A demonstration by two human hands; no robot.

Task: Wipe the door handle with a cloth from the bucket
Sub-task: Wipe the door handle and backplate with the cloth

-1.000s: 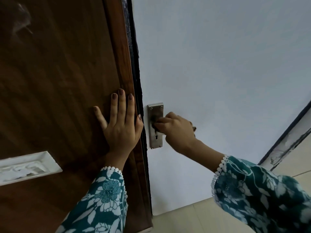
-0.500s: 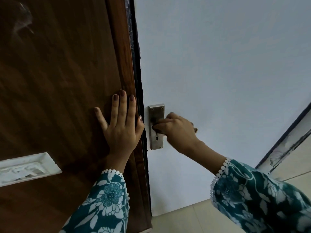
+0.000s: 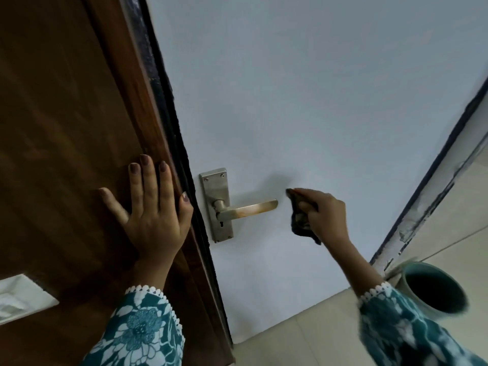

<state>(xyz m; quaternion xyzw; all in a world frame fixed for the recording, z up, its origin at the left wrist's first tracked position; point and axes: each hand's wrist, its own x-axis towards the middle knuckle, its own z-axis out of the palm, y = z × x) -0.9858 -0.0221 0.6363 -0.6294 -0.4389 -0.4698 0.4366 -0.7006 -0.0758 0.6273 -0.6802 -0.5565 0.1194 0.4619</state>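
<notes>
A metal lever door handle [image 3: 248, 208] on a steel backplate [image 3: 216, 186] sticks out to the right from the pale blue door [image 3: 303, 101]. My right hand [image 3: 326, 216] is just past the lever's free end, apart from it, and grips a small dark cloth [image 3: 299, 220] that hangs from the fingers. My left hand [image 3: 153, 207] lies flat with fingers spread on the brown wooden panel [image 3: 66, 154] left of the door's edge. A teal bucket [image 3: 433, 289] stands on the floor at the lower right, its inside dark.
A white switch plate [image 3: 21, 299] is set in the wooden panel at the lower left. A dark door frame strip [image 3: 433, 180] runs diagonally at the right. Beige floor tiles [image 3: 303, 344] lie below the door.
My right hand with the cloth has come off the handle and moved right, uncovering the lever. The view has shifted, so the bucket now shows. My left hand stays on the wood.
</notes>
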